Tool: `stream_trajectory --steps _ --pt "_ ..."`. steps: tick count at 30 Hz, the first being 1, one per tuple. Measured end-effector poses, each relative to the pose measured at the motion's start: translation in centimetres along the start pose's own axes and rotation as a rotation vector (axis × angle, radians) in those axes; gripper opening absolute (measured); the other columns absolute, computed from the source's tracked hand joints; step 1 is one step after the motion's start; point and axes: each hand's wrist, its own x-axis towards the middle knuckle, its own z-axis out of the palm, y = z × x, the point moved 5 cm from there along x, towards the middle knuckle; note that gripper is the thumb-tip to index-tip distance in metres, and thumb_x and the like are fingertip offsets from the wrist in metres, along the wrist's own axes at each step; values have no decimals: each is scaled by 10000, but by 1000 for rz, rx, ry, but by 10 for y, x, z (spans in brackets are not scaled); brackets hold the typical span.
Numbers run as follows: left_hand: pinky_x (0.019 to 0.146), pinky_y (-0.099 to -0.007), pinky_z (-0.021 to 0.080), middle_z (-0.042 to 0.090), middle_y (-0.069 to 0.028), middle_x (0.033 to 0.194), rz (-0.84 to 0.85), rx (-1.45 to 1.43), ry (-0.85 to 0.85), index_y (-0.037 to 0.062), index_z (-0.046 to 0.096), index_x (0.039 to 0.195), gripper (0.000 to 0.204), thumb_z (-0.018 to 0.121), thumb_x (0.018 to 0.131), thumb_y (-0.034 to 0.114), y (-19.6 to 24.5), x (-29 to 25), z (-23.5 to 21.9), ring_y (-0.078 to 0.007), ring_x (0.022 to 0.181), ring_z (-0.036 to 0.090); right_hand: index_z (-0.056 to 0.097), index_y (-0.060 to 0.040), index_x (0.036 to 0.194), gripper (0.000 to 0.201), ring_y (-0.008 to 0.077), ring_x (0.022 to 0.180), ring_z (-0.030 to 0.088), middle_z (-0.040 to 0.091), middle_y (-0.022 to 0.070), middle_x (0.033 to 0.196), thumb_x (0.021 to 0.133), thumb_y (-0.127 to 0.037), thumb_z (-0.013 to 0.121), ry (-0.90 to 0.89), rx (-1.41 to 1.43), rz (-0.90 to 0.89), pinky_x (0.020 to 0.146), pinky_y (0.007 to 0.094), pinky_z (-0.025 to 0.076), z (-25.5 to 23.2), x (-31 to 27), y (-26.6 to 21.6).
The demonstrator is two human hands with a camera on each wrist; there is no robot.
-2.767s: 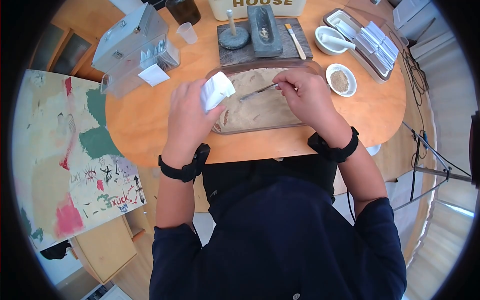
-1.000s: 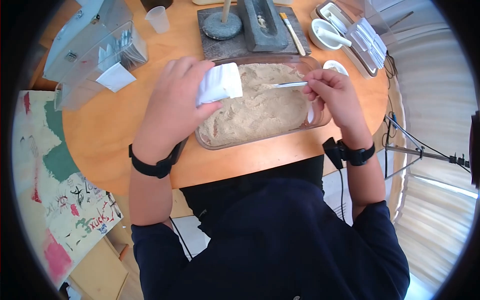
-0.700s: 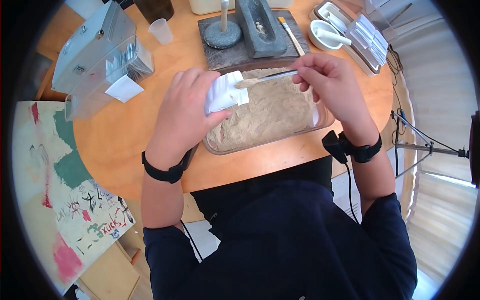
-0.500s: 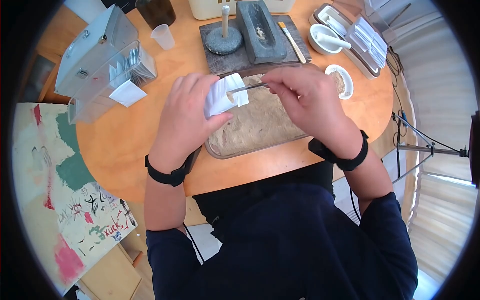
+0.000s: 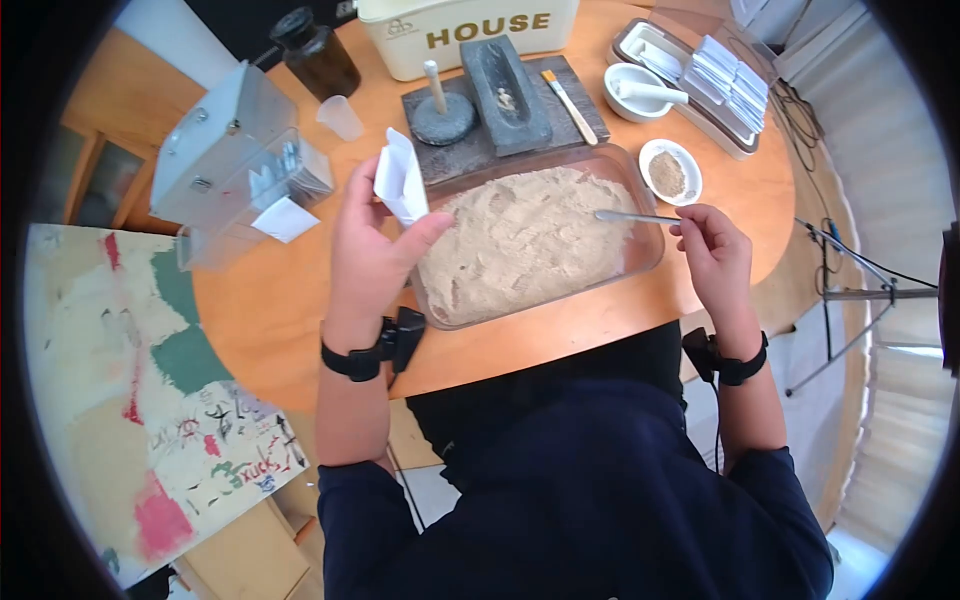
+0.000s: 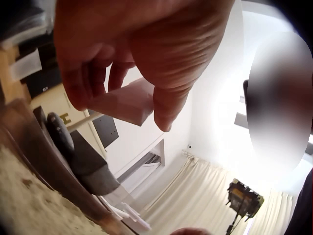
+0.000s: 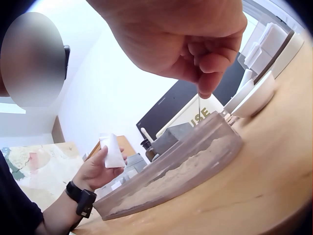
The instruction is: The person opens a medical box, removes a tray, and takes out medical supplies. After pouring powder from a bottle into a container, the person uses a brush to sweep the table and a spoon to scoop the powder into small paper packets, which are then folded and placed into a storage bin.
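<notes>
My left hand [image 5: 368, 250] pinches a small white paper packet [image 5: 402, 178] between thumb and fingers, at the left end of a clear brownish tray [image 5: 648, 232]. In the left wrist view the packet [image 6: 124, 103] shows below the thumb and fingertips. Uneven pale beige powder [image 5: 530, 240] fills most of the tray. At the right end, my right hand [image 5: 715, 255] pinches the handle of a slim metal spatula [image 5: 650, 218], its flat tip over the powder's right part. Seen from the right wrist, the spatula [image 7: 199, 105] is thin and nearly edge-on.
Behind the tray, a dark board [image 5: 424, 160] bears a stone trough [image 5: 520, 125], a stone wheel [image 5: 443, 122] and a brush [image 5: 570, 108]. Right stand a powder dish [image 5: 692, 165] and a mortar [image 5: 635, 105] with pestle; left, a clear box [image 5: 315, 175] and a plastic cup [image 5: 340, 118].
The spatula has come out of the packet's mouth and moved right, over the powder, with my right hand. My left hand has tilted the packet more upright and shifted left of the tray.
</notes>
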Motion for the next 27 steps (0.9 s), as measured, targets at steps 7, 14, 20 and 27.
stream_trajectory --steps 7,14,20,27 --pt "846 -313 521 602 -64 1134 -40 142 37 15 508 1296 678 880 758 196 -1 -7 33 -147 976 602 677 -2 1095 217 191 638 660 698 109 789 892 -78 667 -104 -196 -118 628 314 538 1 3 1" --pt "824 -356 519 618 -86 1102 156 776 115 33 537 1259 657 880 722 195 21 -22 73 -213 1025 594 689 17 1070 250 117 646 601 701 73 853 859 -108 738 -196 171 -112 595 253 486 22 -2 -45" --pt "796 -376 528 618 -125 1100 238 944 195 17 571 1187 652 901 669 235 26 -24 107 -301 1018 580 697 18 1005 354 237 743 689 710 151 898 837 -287 762 -283 156 -246 655 339 536 83 0 -87" --pt "810 -319 516 621 -91 1114 79 804 44 9 556 1250 640 842 712 205 15 -25 108 -206 1020 599 695 23 925 259 251 664 683 695 155 769 877 -232 710 -370 322 -5 604 350 518 96 11 -53"
